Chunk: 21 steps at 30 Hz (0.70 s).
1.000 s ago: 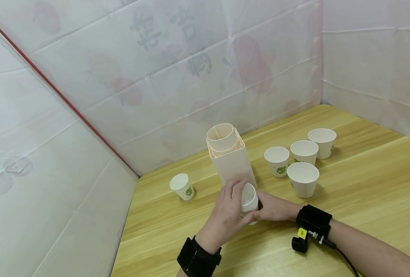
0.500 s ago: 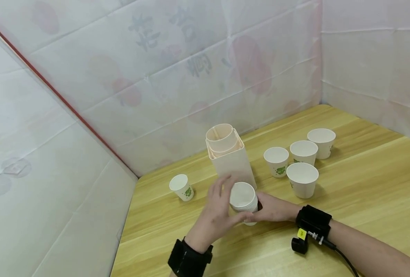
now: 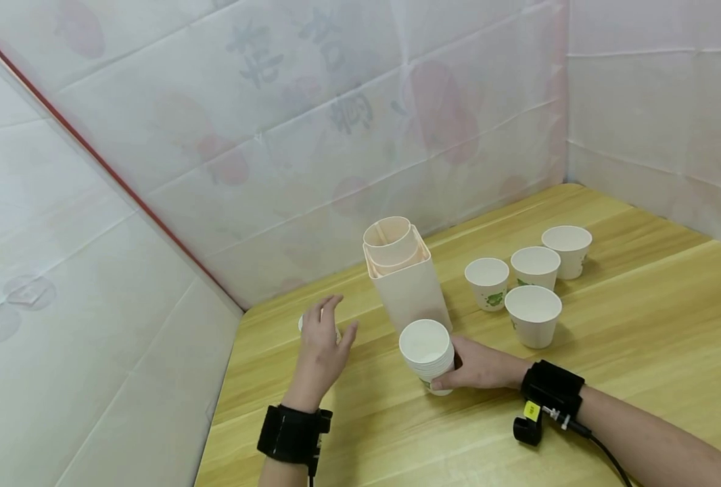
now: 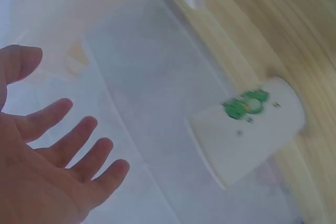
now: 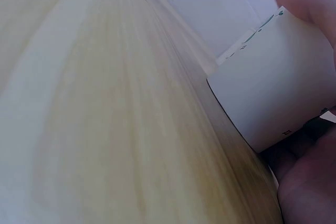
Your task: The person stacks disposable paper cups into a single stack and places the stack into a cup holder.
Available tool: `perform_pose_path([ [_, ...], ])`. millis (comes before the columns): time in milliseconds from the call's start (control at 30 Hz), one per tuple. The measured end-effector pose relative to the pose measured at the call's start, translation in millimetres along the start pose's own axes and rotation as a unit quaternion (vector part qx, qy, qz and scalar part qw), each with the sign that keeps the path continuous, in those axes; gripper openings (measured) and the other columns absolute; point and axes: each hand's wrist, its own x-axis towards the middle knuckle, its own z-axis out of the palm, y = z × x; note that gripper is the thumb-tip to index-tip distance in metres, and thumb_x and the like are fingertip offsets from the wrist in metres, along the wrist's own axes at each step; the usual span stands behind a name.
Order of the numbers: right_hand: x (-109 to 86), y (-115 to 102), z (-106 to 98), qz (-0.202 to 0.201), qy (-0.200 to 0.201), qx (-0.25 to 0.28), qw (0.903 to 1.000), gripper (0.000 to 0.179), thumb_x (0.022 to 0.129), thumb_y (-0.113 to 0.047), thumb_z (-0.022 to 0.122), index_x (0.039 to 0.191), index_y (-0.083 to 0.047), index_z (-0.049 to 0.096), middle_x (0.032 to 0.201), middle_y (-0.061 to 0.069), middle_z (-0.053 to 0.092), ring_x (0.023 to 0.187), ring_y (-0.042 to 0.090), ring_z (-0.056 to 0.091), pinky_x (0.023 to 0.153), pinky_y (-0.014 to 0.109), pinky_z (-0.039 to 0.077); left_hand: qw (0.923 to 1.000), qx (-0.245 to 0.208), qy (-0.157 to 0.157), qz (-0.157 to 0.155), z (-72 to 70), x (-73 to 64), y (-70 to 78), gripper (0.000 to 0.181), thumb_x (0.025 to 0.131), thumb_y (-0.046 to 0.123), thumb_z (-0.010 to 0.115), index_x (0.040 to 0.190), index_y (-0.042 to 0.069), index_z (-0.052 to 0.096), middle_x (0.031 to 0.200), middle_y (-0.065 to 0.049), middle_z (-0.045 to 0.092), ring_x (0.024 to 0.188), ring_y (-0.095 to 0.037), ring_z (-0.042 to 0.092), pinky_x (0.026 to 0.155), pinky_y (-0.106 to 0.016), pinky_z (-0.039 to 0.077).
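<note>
My right hand (image 3: 481, 365) grips a stack of nested white paper cups (image 3: 426, 352) from the right, its thumb across the front. In the right wrist view the stack's lowest cup (image 5: 278, 82) shows its base close to the tabletop. My left hand (image 3: 322, 352) is empty, its fingers spread and slightly bent. It hovers by a single paper cup (image 3: 301, 323), which it mostly hides in the head view. In the left wrist view that cup (image 4: 249, 129), with a green print, stands apart from the fingertips (image 4: 118, 169).
Behind the stack stands a tall pale square holder (image 3: 410, 291) with a round tube (image 3: 387, 240) in its top. Several paper cups (image 3: 533, 314) stand upright on the wooden table (image 3: 646, 325) to the right. Printed cloth walls (image 3: 312, 182) border the table.
My left hand has let go of the cup stack and moved left to the single cup. The stack leans a little further left in my right hand, which stays in place.
</note>
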Motion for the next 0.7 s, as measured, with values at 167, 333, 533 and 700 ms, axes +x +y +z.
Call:
perform_pose_path([
  [167, -0.2, 0, 0, 0.001, -0.001, 0.001, 1.0, 0.067, 0.089, -0.025, 0.075, 0.144, -0.013, 0.039, 0.135, 0.005, 0.056, 0.123, 0.014, 0.053, 0.107, 0.042, 0.038, 0.998, 0.047, 0.002, -0.042, 8.8, 3.3, -22.5, 0.049, 0.095, 0.017, 0.067, 0.138, -0.001, 0.049, 0.139, -0.027, 0.046, 0.129, -0.045, 0.045, 0.105, -0.054, 0.042],
  [333, 0.2, 0, 0, 0.0, -0.004, 0.011, 0.9999, 0.068, 0.089, -0.025, 0.075, 0.144, -0.012, 0.038, 0.136, 0.006, 0.055, 0.124, 0.014, 0.053, 0.108, 0.051, 0.035, 0.994, 0.065, -0.017, -0.087, 16.5, 8.0, -40.1, 0.048, 0.096, 0.019, 0.065, 0.136, -0.002, 0.049, 0.139, -0.029, 0.045, 0.129, -0.047, 0.044, 0.103, -0.056, 0.043],
  [533, -0.1, 0, 0, -0.001, -0.008, 0.017, 0.9998, 0.068, 0.089, -0.023, 0.075, 0.145, -0.012, 0.038, 0.137, 0.006, 0.055, 0.123, 0.012, 0.053, 0.108, 0.048, 0.036, 0.9857, 0.051, -0.04, -0.156, 22.8, 17.1, -51.1, 0.054, 0.096, 0.025, 0.065, 0.138, -0.004, 0.048, 0.142, -0.034, 0.041, 0.132, -0.049, 0.04, 0.104, -0.061, 0.041],
  [700, -0.1, 1, 1, -0.001, -0.005, 0.018, 0.9998, 0.068, 0.089, -0.023, 0.075, 0.144, -0.012, 0.038, 0.136, 0.006, 0.055, 0.123, 0.012, 0.053, 0.107, 0.049, 0.036, 0.9742, 0.044, -0.073, -0.209, 31.8, 24.3, -58.4, 0.06, 0.096, 0.033, 0.065, 0.143, 0.001, 0.046, 0.147, -0.034, 0.036, 0.135, -0.052, 0.035, 0.103, -0.066, 0.039],
])
